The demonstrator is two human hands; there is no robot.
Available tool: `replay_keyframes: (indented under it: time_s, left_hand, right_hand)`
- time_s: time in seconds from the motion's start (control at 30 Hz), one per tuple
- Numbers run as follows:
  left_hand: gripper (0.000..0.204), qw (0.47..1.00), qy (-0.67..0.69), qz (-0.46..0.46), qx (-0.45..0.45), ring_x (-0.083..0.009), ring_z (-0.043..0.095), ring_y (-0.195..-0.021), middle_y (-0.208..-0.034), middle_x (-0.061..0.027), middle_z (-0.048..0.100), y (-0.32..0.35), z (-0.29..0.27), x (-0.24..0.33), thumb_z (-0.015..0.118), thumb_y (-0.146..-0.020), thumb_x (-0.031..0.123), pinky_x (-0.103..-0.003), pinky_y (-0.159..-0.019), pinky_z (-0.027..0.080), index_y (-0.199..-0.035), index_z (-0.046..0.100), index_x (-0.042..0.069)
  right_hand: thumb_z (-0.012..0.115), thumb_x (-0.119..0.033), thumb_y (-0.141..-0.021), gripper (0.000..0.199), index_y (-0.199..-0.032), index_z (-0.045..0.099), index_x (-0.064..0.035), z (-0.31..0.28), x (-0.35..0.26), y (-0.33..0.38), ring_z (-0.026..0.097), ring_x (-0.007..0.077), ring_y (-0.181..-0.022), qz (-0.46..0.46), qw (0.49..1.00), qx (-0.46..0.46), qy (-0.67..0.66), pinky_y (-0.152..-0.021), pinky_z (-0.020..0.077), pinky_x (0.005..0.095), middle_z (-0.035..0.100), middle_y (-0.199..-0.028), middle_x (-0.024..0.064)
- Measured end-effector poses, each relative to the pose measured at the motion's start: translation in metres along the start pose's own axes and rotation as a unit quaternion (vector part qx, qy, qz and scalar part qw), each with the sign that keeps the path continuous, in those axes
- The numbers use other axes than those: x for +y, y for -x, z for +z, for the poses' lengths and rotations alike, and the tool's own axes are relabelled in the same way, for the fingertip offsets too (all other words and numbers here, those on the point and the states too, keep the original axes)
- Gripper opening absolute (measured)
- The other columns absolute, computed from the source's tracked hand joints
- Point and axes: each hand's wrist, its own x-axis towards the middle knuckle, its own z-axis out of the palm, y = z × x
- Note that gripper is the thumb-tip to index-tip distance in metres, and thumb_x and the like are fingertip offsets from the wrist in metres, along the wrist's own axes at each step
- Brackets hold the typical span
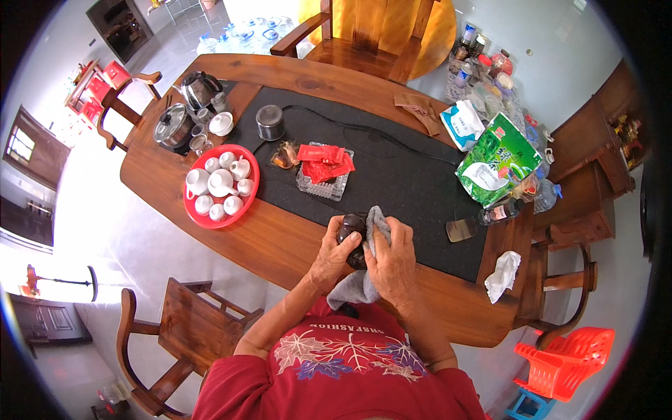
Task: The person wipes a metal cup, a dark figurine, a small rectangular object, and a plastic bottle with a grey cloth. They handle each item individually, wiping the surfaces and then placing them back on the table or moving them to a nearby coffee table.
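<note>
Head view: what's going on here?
The left hand grips a dark object, exact kind unclear, by the table's near edge. The right hand holds a grey cloth beside it. White teaware sits in a red tray to the left.

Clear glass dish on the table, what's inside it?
Shiny red packets lie across the clear glass dish, covering most of its opening. What's beneath them is hidden, so I can't tell whether it holds anything else.

Wooden table (pixel 287 245) bearing red tray (pixel 210 223)
</note>
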Motion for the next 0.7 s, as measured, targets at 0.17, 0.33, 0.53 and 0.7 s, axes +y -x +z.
replay_keyframes:
  time_s: [0.17, 0.33, 0.53, 0.7]
  left_hand:
    - [0.042, 0.999, 0.006, -0.008, 0.048, -0.012, 0.052, -0.091, -0.103, -0.0052, 0.052, 0.001, -0.004, -0.002, 0.063, -0.09, 0.02, -0.028, -0.079, 0.049, -0.121, 0.037, 0.008]
    - [0.042, 0.996, 0.055, -0.04, 0.065, -0.0163, 0.057, -0.094, -0.104, -0.0084, 0.053, 0.003, -0.008, -0.004, 0.063, -0.089, 0.016, -0.034, -0.078, 0.055, -0.12, 0.036, 0.008]
    - [0.048, 0.992, 0.077, -0.095, -0.016, -0.0202, 0.058, -0.097, -0.108, -0.0082, 0.053, 0.005, 0.004, 0.003, 0.069, -0.08, 0.003, -0.039, -0.077, 0.057, -0.117, 0.039, 0.01]
    - [0.048, 0.989, 0.077, -0.121, -0.022, -0.0177, 0.056, -0.101, -0.109, -0.0056, 0.054, 0.005, 0.003, -0.003, 0.07, -0.079, 0.002, -0.035, -0.084, 0.052, -0.116, 0.042, 0.012]
  right_hand:
    - [0.07, -0.008, -0.072, 0.04, -0.108, 0.058, 0.0033, 0.011, -0.01, 0.017, 0.047, 0.037, -0.104, -0.086, 0.995, -0.034, -0.041, -0.088, 0.0421, 0.0464, 0.045, -0.117, 0.021]
    - [0.066, -0.003, -0.073, 0.043, -0.115, 0.057, 0.0015, 0.007, 0.017, 0.042, 0.05, 0.0352, -0.106, -0.054, 0.974, -0.077, -0.204, -0.091, 0.0429, 0.0406, 0.046, -0.117, 0.0197]
    - [0.059, 0.003, -0.077, 0.036, -0.113, 0.056, -0.0004, 0.008, 0.048, 0.05, 0.055, 0.0344, -0.1, 0.072, 0.97, 0.022, -0.23, -0.086, 0.0453, 0.0383, 0.051, -0.11, 0.0179]
    - [0.052, -0.001, -0.085, 0.024, -0.108, 0.055, -0.0001, 0.01, 0.07, 0.054, 0.057, 0.0327, -0.093, 0.181, 0.964, 0.052, -0.186, -0.081, 0.0466, 0.0384, 0.054, -0.1, 0.0175]
